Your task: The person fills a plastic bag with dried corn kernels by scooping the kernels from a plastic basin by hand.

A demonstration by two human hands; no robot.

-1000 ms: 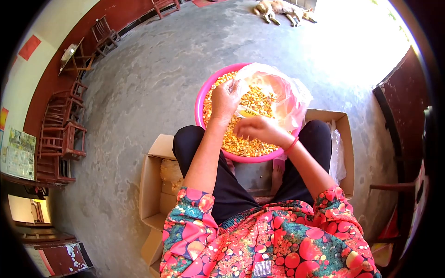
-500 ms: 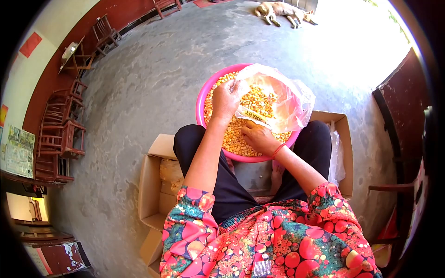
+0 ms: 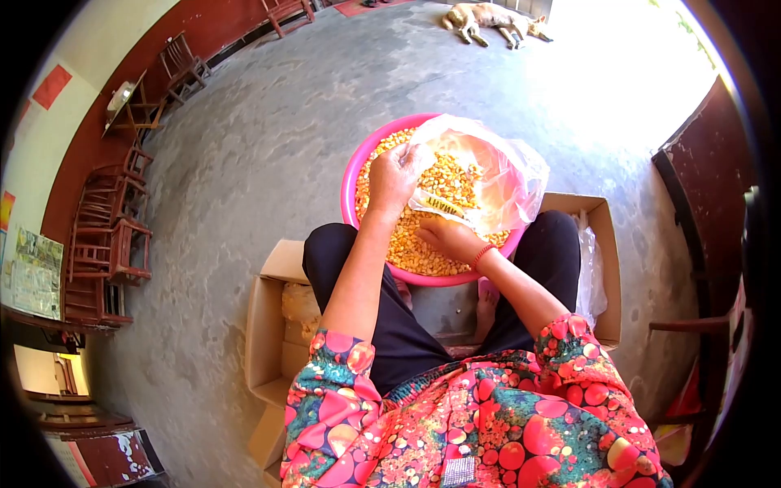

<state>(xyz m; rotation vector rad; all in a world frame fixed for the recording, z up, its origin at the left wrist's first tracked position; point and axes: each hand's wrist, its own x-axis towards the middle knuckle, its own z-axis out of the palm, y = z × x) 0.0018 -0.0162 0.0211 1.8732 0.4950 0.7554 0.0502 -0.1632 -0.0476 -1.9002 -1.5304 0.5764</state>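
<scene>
A pink basin (image 3: 350, 189) filled with yellow corn kernels (image 3: 411, 246) sits between my knees. In it, at the right, a clear plastic bag (image 3: 517, 175) with dark lettering lies opened over the corn. My left hand (image 3: 396, 179) is closed on the bag's left edge. Just below the lettered part, my right hand (image 3: 453, 241) is closed low over the kernels, its fingertips hidden, so what it holds cannot be made out.
Cardboard boxes stand beside my legs, an open one (image 3: 264, 333) at left and another (image 3: 608, 268) with clear plastic at right. Wooden chairs (image 3: 122, 248) line the left wall. A dog (image 3: 492, 18) lies on the floor ahead.
My right hand has come down from above the corn to just below the bag's lettering and closed. My left hand has kept its grip on the bag's edge.
</scene>
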